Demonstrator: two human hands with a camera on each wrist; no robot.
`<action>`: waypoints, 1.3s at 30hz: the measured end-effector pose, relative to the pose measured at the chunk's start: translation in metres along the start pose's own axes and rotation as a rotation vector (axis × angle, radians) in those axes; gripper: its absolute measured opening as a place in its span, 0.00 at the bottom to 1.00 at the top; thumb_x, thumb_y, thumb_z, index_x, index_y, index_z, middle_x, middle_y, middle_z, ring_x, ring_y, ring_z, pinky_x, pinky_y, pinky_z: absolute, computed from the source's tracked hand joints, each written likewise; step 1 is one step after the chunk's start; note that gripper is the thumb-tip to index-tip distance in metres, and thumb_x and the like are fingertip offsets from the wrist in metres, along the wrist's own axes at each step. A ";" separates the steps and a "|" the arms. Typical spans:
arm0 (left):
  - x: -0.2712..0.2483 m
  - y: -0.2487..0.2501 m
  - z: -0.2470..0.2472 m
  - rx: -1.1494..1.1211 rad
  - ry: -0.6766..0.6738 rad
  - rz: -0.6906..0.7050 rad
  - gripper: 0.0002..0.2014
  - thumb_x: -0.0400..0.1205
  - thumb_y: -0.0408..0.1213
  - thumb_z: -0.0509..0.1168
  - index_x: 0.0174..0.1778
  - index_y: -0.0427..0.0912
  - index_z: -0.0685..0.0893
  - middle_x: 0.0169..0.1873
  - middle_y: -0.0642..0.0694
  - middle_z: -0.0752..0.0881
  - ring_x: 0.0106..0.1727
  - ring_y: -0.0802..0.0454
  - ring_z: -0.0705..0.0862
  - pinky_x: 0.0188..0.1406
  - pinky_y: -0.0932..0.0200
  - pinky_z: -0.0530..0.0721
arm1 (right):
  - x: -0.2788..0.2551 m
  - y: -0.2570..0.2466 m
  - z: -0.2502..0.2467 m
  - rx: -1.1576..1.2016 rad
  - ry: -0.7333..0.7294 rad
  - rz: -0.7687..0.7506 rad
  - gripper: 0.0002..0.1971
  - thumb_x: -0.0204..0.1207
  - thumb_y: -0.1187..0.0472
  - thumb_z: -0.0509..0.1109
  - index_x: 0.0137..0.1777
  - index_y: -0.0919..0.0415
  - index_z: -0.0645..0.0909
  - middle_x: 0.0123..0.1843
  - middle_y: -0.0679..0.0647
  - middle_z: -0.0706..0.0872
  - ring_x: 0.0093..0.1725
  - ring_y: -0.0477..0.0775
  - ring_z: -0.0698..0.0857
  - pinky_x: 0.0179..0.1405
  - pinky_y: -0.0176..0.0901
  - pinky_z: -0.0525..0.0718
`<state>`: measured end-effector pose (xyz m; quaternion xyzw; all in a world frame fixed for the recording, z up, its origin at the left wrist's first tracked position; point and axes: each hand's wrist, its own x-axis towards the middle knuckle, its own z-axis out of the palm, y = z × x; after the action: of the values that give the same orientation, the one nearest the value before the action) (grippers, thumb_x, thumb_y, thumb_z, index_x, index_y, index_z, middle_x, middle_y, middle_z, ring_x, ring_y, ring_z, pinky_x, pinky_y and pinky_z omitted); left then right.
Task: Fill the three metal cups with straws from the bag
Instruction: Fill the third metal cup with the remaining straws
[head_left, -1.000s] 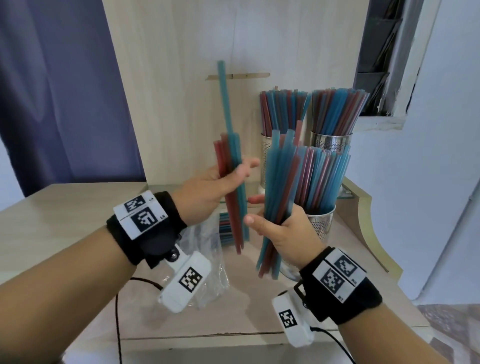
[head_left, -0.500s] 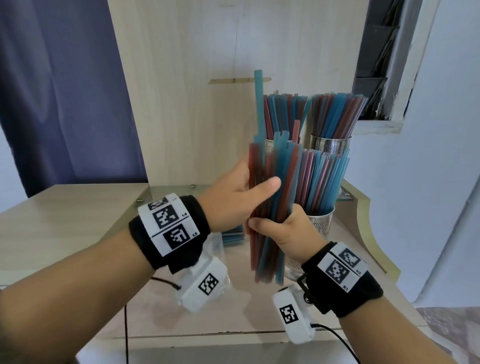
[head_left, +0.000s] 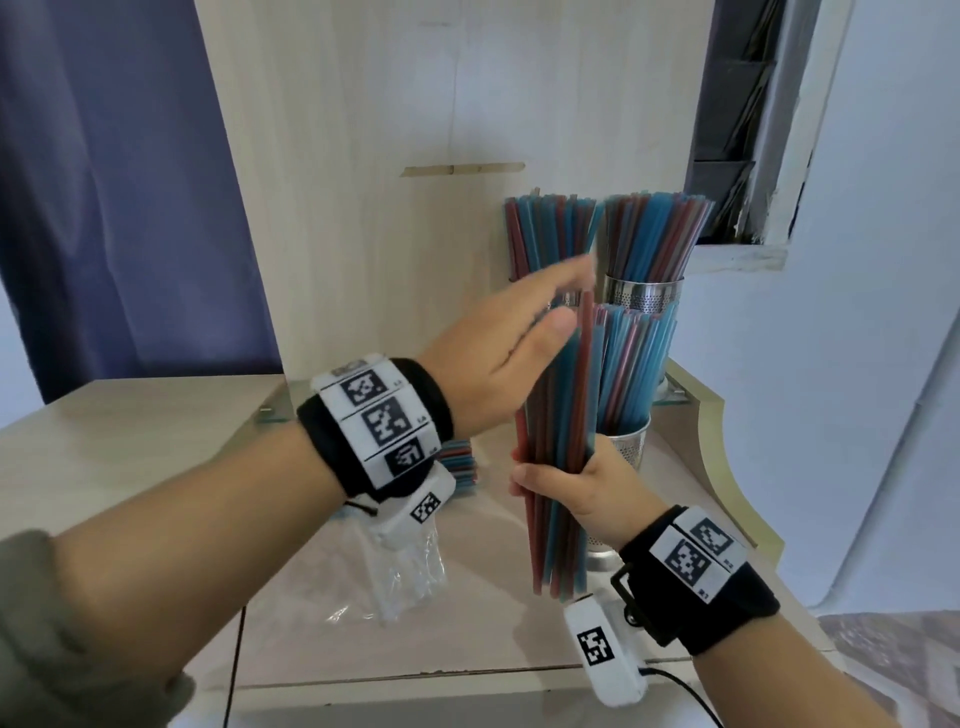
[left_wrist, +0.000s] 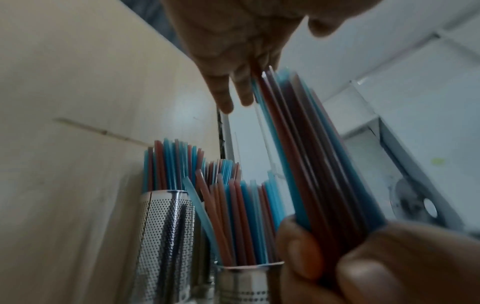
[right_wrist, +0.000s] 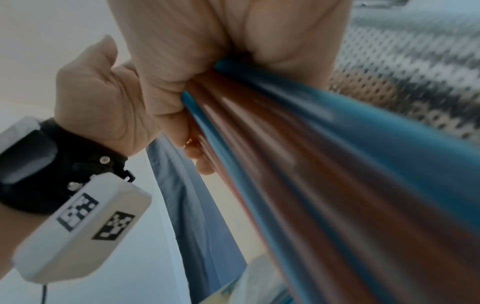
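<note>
My right hand (head_left: 576, 491) grips a bundle of red and blue straws (head_left: 558, 441) upright near its lower end, in front of the cups. My left hand (head_left: 540, 317) lies flat with straight fingers against the bundle's top ends and holds nothing. The front metal cup (head_left: 626, 449) and the back right cup (head_left: 644, 293) are full of straws. The back left cup is mostly hidden behind my left hand; its straws (head_left: 545, 228) show above. In the left wrist view my fingers (left_wrist: 233, 90) touch the bundle (left_wrist: 311, 154). The right wrist view shows the grip (right_wrist: 197, 65) on the straws (right_wrist: 337, 164).
A clear plastic bag (head_left: 410, 566) lies on the wooden table (head_left: 130, 441) under my left wrist, with some straws (head_left: 460, 465) still inside. A wooden panel (head_left: 363, 208) stands behind the cups. The table's curved right edge (head_left: 727, 447) is close to the cups.
My left hand brought its few straws into the right hand's bundle, let go, and now lies flat at the bundle's top. The tall blue straw no longer sticks up.
</note>
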<state>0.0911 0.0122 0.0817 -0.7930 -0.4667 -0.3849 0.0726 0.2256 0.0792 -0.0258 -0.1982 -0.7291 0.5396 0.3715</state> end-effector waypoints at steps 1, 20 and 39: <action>-0.003 -0.003 0.000 -0.096 0.061 -0.015 0.27 0.88 0.47 0.44 0.83 0.41 0.59 0.77 0.48 0.72 0.78 0.63 0.68 0.76 0.65 0.66 | -0.002 0.000 -0.004 -0.014 -0.005 0.004 0.07 0.73 0.67 0.77 0.38 0.54 0.88 0.37 0.57 0.91 0.43 0.58 0.91 0.50 0.48 0.88; -0.011 -0.059 0.120 -0.350 -0.107 -0.519 0.72 0.58 0.53 0.85 0.83 0.59 0.34 0.78 0.61 0.65 0.77 0.64 0.66 0.79 0.58 0.67 | 0.059 -0.091 -0.091 0.265 0.292 -0.210 0.05 0.76 0.69 0.73 0.43 0.59 0.85 0.37 0.56 0.87 0.43 0.56 0.88 0.50 0.52 0.86; -0.026 -0.047 0.138 -0.195 -0.005 -0.593 0.63 0.70 0.49 0.79 0.83 0.53 0.32 0.74 0.52 0.75 0.66 0.62 0.75 0.59 0.78 0.68 | 0.055 -0.016 -0.037 -0.234 0.460 -0.228 0.39 0.65 0.60 0.83 0.74 0.50 0.67 0.59 0.47 0.85 0.57 0.43 0.87 0.57 0.41 0.87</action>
<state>0.1221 0.0861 -0.0433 -0.6264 -0.6387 -0.4303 -0.1205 0.2196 0.1358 0.0124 -0.2737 -0.7005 0.3475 0.5601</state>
